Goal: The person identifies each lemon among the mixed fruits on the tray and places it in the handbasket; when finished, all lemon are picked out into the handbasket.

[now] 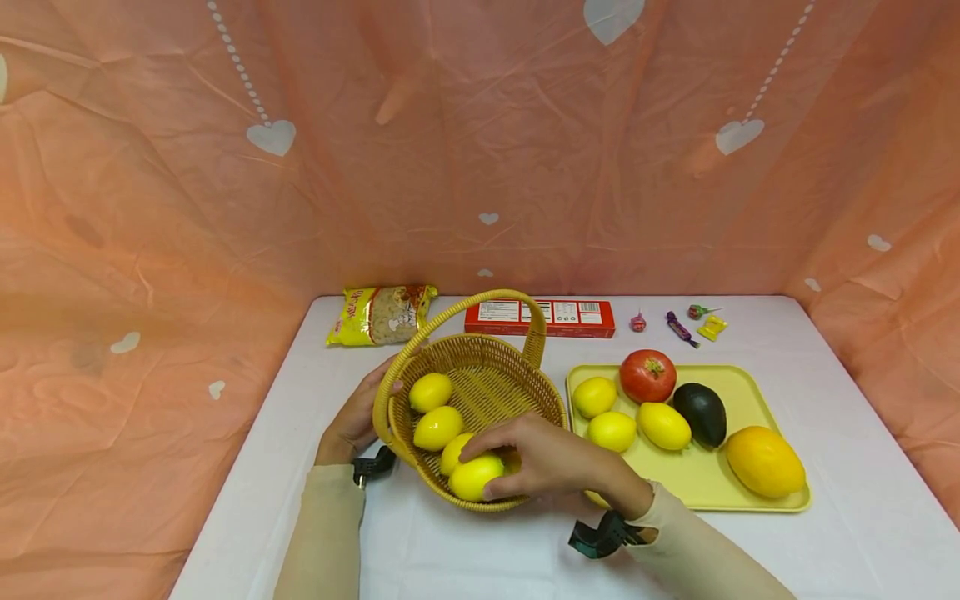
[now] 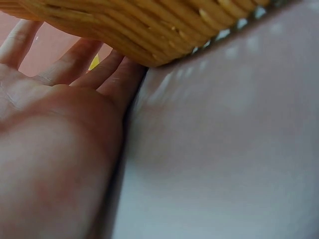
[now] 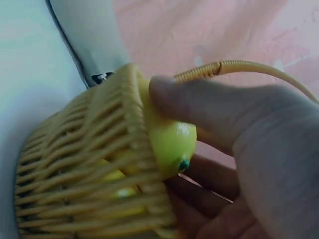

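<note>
My right hand (image 1: 551,454) reaches over the near rim of a wicker basket (image 1: 498,367) and holds a lemon (image 1: 475,479) between thumb and fingers. In the right wrist view, this lemon (image 3: 174,144) shows its green tip just above the woven rim. Several other lemons (image 1: 438,428) lie along the basket's left side. Against the outside of that side rests my left hand (image 1: 360,417), beside the base of the arched handle (image 1: 450,310). Seen from the left wrist, its fingers (image 2: 70,62) stretch out straight along the woven wall, low by the tabletop.
Right of the basket, a yellow tray (image 1: 738,392) bears lemons (image 1: 595,397), a tomato (image 1: 647,376), an avocado (image 1: 701,414) and a large orange-yellow fruit (image 1: 765,461). Behind lie a yellow food bag (image 1: 386,315), a red box (image 1: 540,318) and several wrapped candies (image 1: 678,327).
</note>
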Tool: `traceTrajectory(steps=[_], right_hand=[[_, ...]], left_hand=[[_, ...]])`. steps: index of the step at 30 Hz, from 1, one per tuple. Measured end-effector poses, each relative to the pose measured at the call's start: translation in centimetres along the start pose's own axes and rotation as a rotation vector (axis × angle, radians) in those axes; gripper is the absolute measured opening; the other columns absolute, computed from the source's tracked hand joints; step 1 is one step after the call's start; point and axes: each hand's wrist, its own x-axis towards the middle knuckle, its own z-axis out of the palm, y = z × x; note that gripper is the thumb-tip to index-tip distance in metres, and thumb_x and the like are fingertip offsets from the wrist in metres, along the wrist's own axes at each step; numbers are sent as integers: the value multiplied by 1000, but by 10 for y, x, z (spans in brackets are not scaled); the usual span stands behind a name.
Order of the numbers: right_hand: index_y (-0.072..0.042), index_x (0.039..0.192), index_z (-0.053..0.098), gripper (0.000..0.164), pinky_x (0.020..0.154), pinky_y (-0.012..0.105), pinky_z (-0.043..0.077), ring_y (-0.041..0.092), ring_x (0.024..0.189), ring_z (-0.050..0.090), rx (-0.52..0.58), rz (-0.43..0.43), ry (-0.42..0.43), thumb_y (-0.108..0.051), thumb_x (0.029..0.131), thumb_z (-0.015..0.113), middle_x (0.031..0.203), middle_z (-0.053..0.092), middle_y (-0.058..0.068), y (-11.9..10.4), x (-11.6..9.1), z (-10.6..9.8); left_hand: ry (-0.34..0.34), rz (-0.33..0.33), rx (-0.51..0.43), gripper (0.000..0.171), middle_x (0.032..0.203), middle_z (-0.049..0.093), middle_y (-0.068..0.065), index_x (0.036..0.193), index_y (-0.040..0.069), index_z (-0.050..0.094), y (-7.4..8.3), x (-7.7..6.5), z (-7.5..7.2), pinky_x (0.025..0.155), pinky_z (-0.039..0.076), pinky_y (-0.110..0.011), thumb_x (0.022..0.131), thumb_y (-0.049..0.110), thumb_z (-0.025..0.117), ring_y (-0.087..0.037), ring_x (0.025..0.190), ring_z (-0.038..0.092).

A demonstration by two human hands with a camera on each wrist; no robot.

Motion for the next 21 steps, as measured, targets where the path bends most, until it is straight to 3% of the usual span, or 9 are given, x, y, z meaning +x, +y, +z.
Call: traceTrajectory(steps=[4, 7, 15, 21], right_hand=[[-19, 134, 78, 45, 117, 34, 54, 12, 133, 69, -95, 19, 27, -27, 91, 91, 135, 77, -6, -2, 4, 5], [-19, 134, 78, 47, 117, 36, 54, 14, 133, 68, -89, 55, 50, -27, 91, 92, 137, 77, -6, -5, 3, 5], [-15, 135, 79, 45, 112, 37, 58, 18, 129, 72, 98, 71, 173, -30, 94, 89, 134, 79, 0, 1, -22, -7], [-16, 136, 78, 42, 102, 37, 63, 28, 120, 74, 274, 116, 310, -12, 95, 85, 135, 78, 9, 16, -60, -15]], left_hand=[[25, -2, -2, 56, 173, 45, 5, 170, 14, 41, 0, 0, -1, 116, 54, -30, 115, 4, 40, -9, 146, 57], [32, -9, -3, 56, 174, 43, 4, 169, 16, 43, 0, 0, -1, 113, 56, -32, 115, 4, 40, -10, 145, 59], [14, -1, 0, 57, 175, 42, 2, 171, 15, 40, 1, 0, 2, 114, 55, -31, 115, 4, 40, -10, 146, 58], [12, 5, 7, 58, 174, 43, 3, 171, 14, 39, 0, 1, 1, 115, 53, -31, 114, 4, 39, -9, 146, 57]])
